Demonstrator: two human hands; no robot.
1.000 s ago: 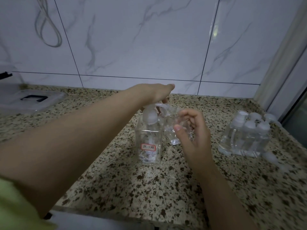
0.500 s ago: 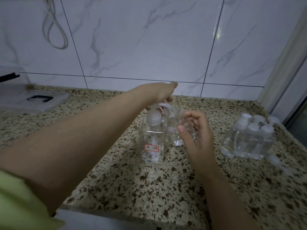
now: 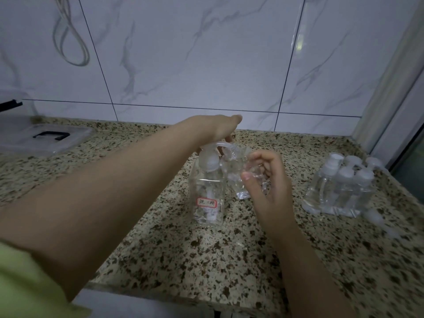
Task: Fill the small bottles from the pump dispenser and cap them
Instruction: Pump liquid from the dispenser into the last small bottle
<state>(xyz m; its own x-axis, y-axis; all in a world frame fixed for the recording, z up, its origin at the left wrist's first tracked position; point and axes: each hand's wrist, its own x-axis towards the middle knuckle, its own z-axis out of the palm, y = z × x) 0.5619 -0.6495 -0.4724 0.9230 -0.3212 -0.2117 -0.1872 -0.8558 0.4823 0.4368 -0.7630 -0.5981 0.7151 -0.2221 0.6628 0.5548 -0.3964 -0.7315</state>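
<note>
A single head-worn wide-angle view looks forward and down, close over the speckled bench (image 3: 206, 260). The tiled wall (image 3: 206, 53) fills the upper half of the frame, and both forearms reach in from the lower edge.

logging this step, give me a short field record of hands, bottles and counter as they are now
left hand: presses the pump dispenser head
right hand: holds a small bottle at the spout
small bottle: clear, uncapped, tilted
capped bottles: clustered at the right on the counter
loose cap: beside that cluster
plastic box: far left
</note>
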